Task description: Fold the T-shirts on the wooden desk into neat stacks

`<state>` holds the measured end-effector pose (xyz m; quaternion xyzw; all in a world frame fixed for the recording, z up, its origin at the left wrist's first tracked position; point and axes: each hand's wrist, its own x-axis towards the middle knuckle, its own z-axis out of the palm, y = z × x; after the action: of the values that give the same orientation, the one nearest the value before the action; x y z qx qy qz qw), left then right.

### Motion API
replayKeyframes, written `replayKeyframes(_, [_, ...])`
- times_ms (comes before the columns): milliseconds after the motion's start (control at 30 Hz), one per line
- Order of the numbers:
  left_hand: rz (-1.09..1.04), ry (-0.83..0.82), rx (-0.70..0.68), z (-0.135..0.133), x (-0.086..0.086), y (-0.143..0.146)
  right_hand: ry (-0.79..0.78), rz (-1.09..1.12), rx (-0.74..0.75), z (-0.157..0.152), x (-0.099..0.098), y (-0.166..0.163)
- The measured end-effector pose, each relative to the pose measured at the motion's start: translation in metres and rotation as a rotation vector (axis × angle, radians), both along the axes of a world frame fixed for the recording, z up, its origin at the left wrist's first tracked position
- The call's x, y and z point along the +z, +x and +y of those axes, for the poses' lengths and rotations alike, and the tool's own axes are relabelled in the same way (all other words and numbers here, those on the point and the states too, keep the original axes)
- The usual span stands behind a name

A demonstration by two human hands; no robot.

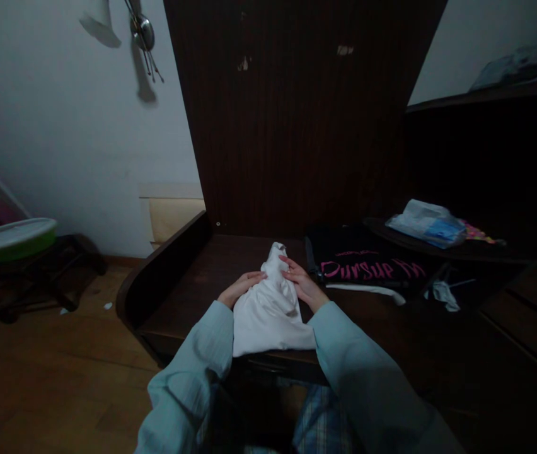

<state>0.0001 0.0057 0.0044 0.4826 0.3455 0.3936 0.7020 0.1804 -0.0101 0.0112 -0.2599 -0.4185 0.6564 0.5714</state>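
Note:
A white cloth (266,325), perhaps a garment, lies on the dark wooden top in front of me. Its near part is spread flat, while the far part is bunched up into a narrow, raised tip. My left hand (244,287) holds the bunched part from the left, fingers bent against the fabric. From the right, my right hand (304,284) grips the same gathered part, with its thumb and fingers near the tip. Folds of cloth hide some of the fingertips.
To the right lies a black cloth item (367,261) with pink lettering, a white strip (367,289) along its near edge. A plastic packet (432,224) rests on a rounded shelf. A raised wooden side (164,261) bounds the left. A green basin (20,246) stands farther left.

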Motion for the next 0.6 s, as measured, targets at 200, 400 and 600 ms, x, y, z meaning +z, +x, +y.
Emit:
replayKeyframes(200, [-0.054, 0.032, 0.108, -0.006, 0.011, 0.000, -0.052, 0.002, -0.101, 0.007, -0.006, 0.003])
replayKeyframes(400, [-0.305, 0.002, 0.240, -0.006, 0.016, -0.005, 0.029, -0.315, -0.267, 0.007, -0.010, 0.001])
replayKeyframes(600, [-0.299, -0.028, 0.140, -0.009, 0.016, -0.004, 0.271, -0.751, -0.461, 0.004, -0.022, -0.014])
